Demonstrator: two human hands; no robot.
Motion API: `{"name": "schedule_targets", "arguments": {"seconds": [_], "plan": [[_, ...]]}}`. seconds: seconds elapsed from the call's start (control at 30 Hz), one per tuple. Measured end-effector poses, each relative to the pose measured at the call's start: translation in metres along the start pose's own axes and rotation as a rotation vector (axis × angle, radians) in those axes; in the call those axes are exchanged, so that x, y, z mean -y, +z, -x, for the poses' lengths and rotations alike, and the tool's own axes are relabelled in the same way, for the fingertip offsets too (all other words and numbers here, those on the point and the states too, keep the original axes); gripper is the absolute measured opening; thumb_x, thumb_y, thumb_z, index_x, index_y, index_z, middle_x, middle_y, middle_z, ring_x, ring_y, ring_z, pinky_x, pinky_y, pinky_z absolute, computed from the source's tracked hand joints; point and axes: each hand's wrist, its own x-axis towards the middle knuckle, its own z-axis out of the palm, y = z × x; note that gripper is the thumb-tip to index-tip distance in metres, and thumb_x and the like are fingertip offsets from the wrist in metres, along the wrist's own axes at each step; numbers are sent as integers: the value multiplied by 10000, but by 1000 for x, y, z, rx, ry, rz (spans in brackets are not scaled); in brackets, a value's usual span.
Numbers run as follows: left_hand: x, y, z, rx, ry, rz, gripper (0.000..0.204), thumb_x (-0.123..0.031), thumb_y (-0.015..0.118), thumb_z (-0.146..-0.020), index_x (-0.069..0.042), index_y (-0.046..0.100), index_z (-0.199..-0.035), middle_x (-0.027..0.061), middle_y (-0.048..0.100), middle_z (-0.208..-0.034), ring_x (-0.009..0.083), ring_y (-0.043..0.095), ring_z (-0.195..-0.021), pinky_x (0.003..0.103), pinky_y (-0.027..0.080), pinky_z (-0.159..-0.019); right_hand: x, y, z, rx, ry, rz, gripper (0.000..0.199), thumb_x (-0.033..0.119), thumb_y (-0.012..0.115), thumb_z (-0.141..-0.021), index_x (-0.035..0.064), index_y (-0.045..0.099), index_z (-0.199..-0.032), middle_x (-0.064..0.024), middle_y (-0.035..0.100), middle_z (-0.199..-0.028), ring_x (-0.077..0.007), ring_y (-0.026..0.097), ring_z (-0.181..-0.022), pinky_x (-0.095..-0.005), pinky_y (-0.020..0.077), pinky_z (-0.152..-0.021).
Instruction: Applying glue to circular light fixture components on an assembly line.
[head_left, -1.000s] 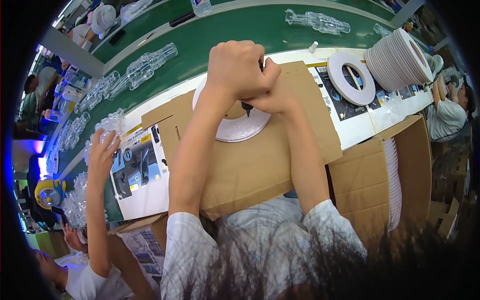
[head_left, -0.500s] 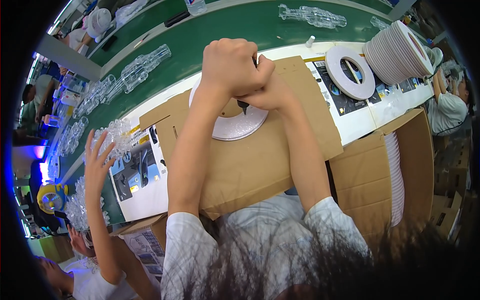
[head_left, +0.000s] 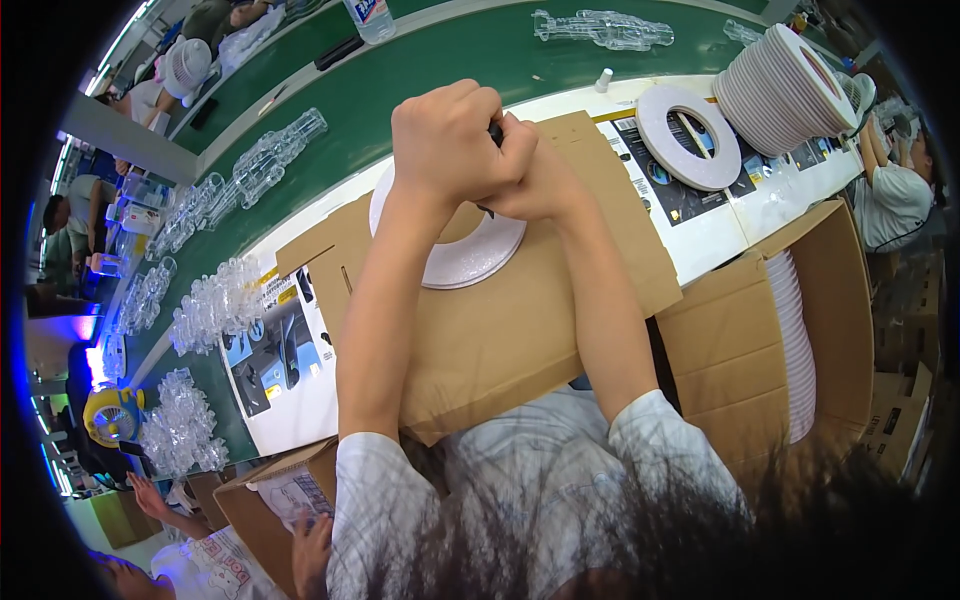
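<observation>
My left hand is closed in a fist on top of my right hand, and the two are pressed together. Between them they grip a black tool with a narrow tip; most of it is hidden by my fingers, so I cannot tell its exact kind. Below the hands lies a white, glittery flat ring, partly covered by my left forearm. The ring rests on a brown cardboard sheet in front of me.
To the right are a stack of white rings, a flat ring pile and an open carton of rings. Clear plastic parts lie at left. A co-worker's hand is by a box at lower left.
My joined hands have shifted slightly left, and the tool's tip is now mostly hidden. The co-worker's raised arm at left has dropped toward the box. The view has shifted a little.
</observation>
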Motion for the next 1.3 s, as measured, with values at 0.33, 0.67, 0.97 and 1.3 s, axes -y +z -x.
{"name": "schedule_targets", "arguments": {"seconds": [0.33,0.67,0.97,1.3], "plan": [[4,5,1,-34,42,-10,155,-143,588,-610,-54,504,-514,62,444,-485,224,421,-402,323,340,-398,-2,-2,1,12,7,6,192,73,748,-634,0,618,-755,-62,632,-604,-159,603,-576,-298,469,-537],[5,14,0,-99,44,14,234,-213,634,-592,-78,486,-472,49,416,-455,222,369,-378,327,278,-372,0,-1,1,-28,-50,-34,178,62,741,-642,8,603,-739,-54,628,-599,-140,596,-563,-290,474,-525],[-10,6,-5,210,-238,-38,369,-309,624,-694,-37,551,-456,101,479,-411,268,454,-378,355,382,-415,9,-17,8,191,241,-167,493,108,831,-688,35,606,-1119,-67,687,-964,-173,660,-897,-329,538,-759],[-9,10,-2,285,-305,-44,366,-308,617,-696,-21,579,-473,125,503,-429,280,471,-383,378,413,-427,5,-18,7,197,261,-279,459,69,867,-673,32,634,-1067,-48,685,-963,-147,651,-906,-319,536,-760]]}}
